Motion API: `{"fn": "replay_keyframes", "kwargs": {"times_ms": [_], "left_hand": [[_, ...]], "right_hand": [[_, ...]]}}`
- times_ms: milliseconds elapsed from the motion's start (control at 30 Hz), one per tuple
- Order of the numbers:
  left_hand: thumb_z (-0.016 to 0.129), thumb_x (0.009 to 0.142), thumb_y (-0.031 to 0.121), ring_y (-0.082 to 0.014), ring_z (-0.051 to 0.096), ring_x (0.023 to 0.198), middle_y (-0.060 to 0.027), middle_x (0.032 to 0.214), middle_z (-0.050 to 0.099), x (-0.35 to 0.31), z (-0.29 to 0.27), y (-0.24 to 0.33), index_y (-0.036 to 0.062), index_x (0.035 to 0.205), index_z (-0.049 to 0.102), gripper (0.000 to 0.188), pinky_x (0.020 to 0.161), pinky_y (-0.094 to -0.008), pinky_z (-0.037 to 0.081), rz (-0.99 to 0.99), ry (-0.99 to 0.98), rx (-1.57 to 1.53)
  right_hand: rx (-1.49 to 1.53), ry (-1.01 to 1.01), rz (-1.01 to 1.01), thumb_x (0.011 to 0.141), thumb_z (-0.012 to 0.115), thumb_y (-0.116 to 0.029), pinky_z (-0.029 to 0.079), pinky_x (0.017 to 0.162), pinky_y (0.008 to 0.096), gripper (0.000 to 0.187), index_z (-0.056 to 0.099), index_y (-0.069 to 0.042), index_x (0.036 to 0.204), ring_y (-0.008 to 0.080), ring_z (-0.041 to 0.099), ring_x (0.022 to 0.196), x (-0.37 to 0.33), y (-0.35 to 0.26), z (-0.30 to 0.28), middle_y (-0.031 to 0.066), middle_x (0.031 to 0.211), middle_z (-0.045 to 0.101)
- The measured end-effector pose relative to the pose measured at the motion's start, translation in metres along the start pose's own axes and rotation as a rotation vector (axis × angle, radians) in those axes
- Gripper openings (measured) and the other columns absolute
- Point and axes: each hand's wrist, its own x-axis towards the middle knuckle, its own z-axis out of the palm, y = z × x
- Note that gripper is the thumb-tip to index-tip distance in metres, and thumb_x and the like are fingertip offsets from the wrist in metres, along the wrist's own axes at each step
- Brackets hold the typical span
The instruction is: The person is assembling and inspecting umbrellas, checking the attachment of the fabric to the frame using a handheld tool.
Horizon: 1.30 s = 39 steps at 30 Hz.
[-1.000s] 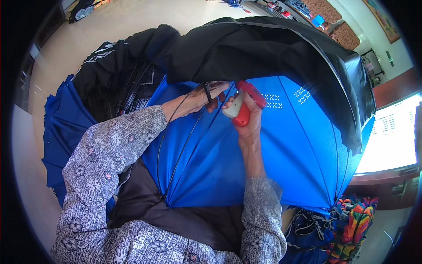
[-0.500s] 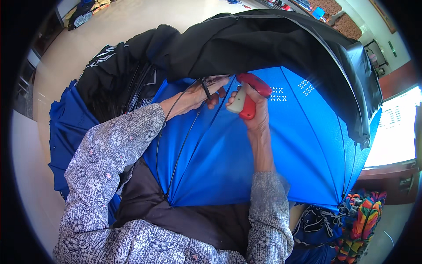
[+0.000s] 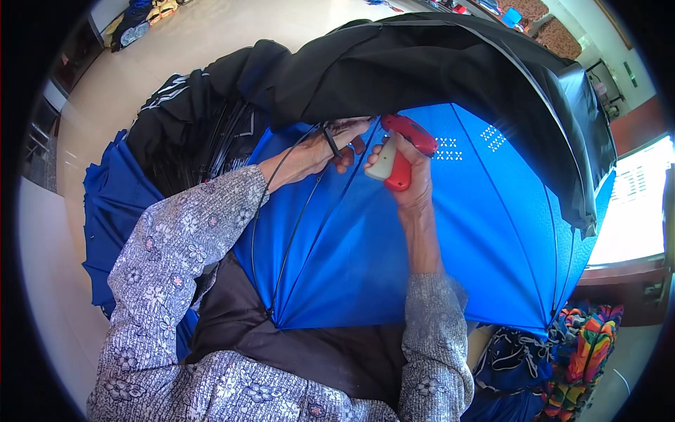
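Observation:
A blue umbrella canopy with small pale printed marks and thin dark ribs lies spread inside-up before me. My left hand, with a black band round it, reaches to its far part beside a dark rib. Its fingers curl at the canopy and its fingertips are partly hidden near the edge of black cloth. My right hand is closed round a red and cream squeeze-handled tool. The tool's red head lies close to the left fingertips, at the edge of the black cloth.
At the left, more black fabric with thin rods and a dark blue folded canopy are bunched. Dark brown cloth covers my lap. Dark blue and rainbow-coloured bundles stand at the lower right.
Both hands and the tool keep nearly the same places over the canopy. The whole view has shifted very slightly; no hold has visibly changed.

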Motion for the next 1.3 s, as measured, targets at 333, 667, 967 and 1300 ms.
{"fn": "replay_keyframes", "kwargs": {"times_ms": [333,667,967,1300], "left_hand": [[0.056,0.089,0.050,-0.0075,0.049,0.060,-0.0037,0.078,0.051,-0.006,0.005,0.006,0.0115,0.113,0.052,0.046,0.048,-0.0204,0.040,0.047,0.012,-0.013],[0.055,0.089,0.050,-0.0070,0.049,0.060,-0.0043,0.083,0.052,0.005,0.004,-0.002,0.0117,0.117,0.050,0.047,0.049,-0.0205,0.041,0.018,-0.018,-0.006],[0.053,0.091,0.046,-0.0130,0.054,0.060,-0.0039,0.079,0.055,-0.022,0.007,0.037,0.0052,0.103,0.054,0.043,0.050,-0.0269,0.042,-0.093,0.086,-0.311],[0.048,0.095,0.040,-0.0173,0.064,0.068,-0.0062,0.076,0.059,-0.098,0.032,0.016,0.0004,0.109,0.055,0.043,0.064,-0.0318,0.054,-0.223,-0.211,-0.294]], "right_hand": [[-0.333,0.001,0.010,0.084,0.063,-0.020,0.056,0.057,0.0364,0.032,0.051,0.002,0.104,0.0227,0.063,0.062,0.001,-0.015,0.005,0.0130,0.077,0.061],[-0.292,0.005,-0.078,0.085,0.063,-0.019,0.051,0.049,0.0294,0.028,0.052,0.000,0.103,0.0198,0.057,0.050,0.011,-0.002,-0.002,0.0091,0.065,0.057],[-0.011,0.094,0.027,0.089,0.058,-0.019,0.054,0.060,0.0403,0.025,0.049,-0.002,0.104,0.0247,0.062,0.064,-0.062,-0.020,0.041,0.0133,0.078,0.059],[-0.173,0.125,0.081,0.089,0.055,-0.015,0.056,0.062,0.0379,0.024,0.049,0.000,0.106,0.0244,0.064,0.070,-0.133,0.010,0.041,0.0144,0.084,0.061]]}}
